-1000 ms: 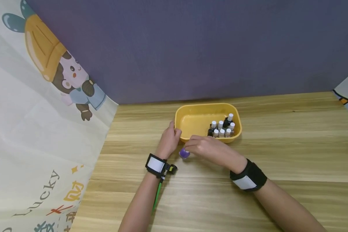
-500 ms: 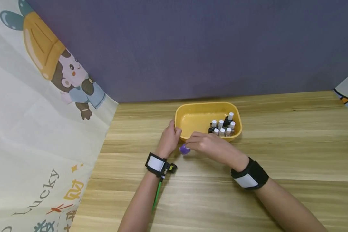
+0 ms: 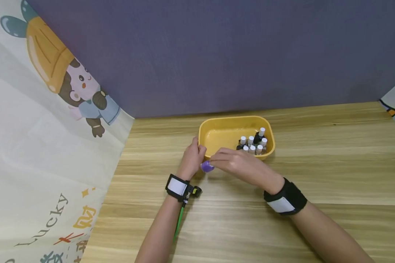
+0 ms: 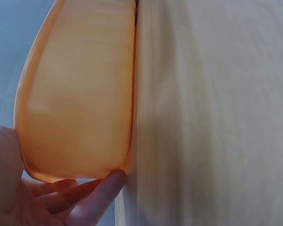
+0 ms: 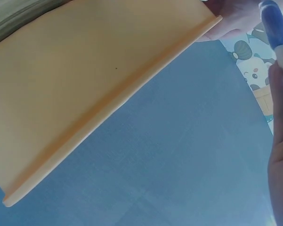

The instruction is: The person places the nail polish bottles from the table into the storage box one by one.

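My right hand [image 3: 238, 163] pinches the white cap of a nail polish bottle [image 3: 206, 167] with purple polish. The bottle tilts, its purple end toward the left, just in front of a yellow plastic basket [image 3: 233, 119]. In the right wrist view the purple bottle [image 5: 275, 23] shows at the upper right, its white cap between the fingers. With my left hand [image 3: 191, 157] I grip the basket's left end, thumb at the near corner; the left wrist view shows fingers [image 4: 96, 195] curled at the basket wall. Several nail polish bottles [image 3: 259, 149] with white caps stand in the basket's right end.
The basket stands on a wood-grain table [image 3: 230, 226], near a dark blue-purple wall [image 3: 233, 54] at the back. To the left hangs a pale cloth [image 3: 29, 138] with a cartoon print. Both wrists wear black straps [image 3: 284, 199].
My right hand has raised the purple bottle slightly toward the basket and tipped it further to the left. The left hand stays on the basket.
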`<state>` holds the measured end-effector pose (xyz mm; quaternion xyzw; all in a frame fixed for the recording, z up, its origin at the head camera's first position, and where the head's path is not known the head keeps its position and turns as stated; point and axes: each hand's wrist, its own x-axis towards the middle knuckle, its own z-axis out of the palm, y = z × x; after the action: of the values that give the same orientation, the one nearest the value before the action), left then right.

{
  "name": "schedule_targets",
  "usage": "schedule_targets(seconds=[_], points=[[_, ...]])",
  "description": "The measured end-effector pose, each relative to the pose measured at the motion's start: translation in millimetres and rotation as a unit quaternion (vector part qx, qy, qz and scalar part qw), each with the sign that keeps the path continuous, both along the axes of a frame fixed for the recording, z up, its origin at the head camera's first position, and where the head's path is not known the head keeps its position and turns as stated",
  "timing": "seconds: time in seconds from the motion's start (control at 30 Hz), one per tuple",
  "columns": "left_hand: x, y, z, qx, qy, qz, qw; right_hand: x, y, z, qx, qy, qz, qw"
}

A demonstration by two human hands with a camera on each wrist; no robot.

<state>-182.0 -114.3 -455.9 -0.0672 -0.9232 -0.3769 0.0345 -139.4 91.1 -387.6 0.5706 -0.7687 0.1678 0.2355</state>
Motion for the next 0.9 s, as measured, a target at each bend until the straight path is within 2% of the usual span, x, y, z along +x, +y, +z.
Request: schedule_targets(seconds=[0.23,0.63,0.9], points=[[-0.3,0,0.0,0.007,-0.002,-0.002,1.0000,-1.3,3,3.1,-0.003,0.017,-0.004,1.000],[-2.7,0,-2.3,-0.006,0.005,0.003,1.0000,-7.7,12,7.4,-0.001,0.014,-0.026,1.000],[-2.7,0,-2.2,-0.006,-0.001,0.002,1.0000,-10.7,16,7.2,-0.007,-0.010,-0.031,0.999]])
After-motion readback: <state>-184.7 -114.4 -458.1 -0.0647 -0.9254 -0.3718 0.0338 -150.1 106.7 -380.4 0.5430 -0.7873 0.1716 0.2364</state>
